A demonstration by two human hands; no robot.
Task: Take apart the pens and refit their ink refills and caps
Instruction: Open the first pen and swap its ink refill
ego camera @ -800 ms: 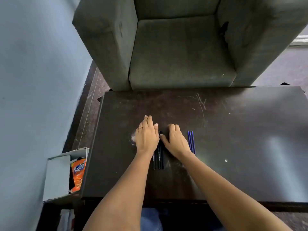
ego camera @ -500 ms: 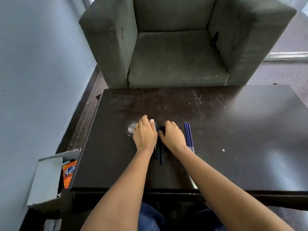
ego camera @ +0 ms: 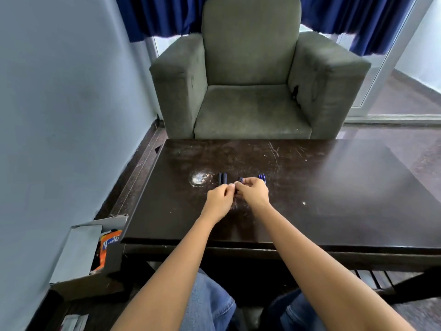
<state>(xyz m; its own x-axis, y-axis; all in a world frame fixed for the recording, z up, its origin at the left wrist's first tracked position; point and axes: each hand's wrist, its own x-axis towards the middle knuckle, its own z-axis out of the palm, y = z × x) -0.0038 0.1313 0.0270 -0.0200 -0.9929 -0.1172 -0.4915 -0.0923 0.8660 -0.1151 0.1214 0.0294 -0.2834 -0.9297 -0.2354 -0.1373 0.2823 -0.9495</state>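
The left hand [ego camera: 218,201] and the right hand [ego camera: 253,193] meet above the dark surface [ego camera: 334,187]. Each grip is pinched on one dark pen [ego camera: 240,179], and the fingers hide most of it. Black barrels [ego camera: 222,178] lie just to the left and blue refills [ego camera: 262,176] behind the right hand. An armchair [ego camera: 250,103] stands beyond.

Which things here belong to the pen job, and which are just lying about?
Job: dark pen piece, pinched by left hand and right hand; black pen parts; blue refills.
Lying about: armchair; cardboard box; orange packet; curtains.
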